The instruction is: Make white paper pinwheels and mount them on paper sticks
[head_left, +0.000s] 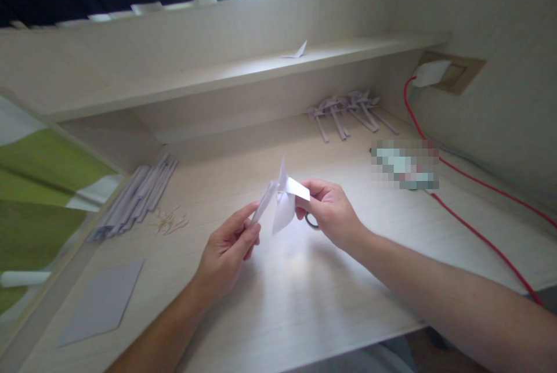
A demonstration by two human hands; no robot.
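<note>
- Both hands are up over the middle of the desk (304, 303), close together, working on one little paper pinwheel (288, 198).
- Left hand (230, 251) pinches a rolled paper stick (264, 203) between thumb and fingers, and the stick slants up to the back of the pinwheel.
- Right hand (328, 210) is closed on one of the pinwheel's blades from the right side, fingertips right at the fold.
- So the pinwheel is held in the air between the two hands, just above the desk surface, not resting on it.
- Some dark ring-shaped thing (310, 221) peeks out under the right hand; can't tell what it is.
- Along the left edge of the desk lies a bundle of more rolled sticks (137, 199), with a small scatter of thin slivers (170, 222) just beside it.
- Near the front left corner lies a flat grey sheet (102, 303).
- Toward the back right, under the shelf (243, 74), lies a pile of finished pinwheels (348, 112) on sticks.
- One folded paper scrap (298, 51) sits on the shelf.
- A red cable (474, 231) runs from a white plug (430, 72) on the right wall down across the right side of the desk.
</note>
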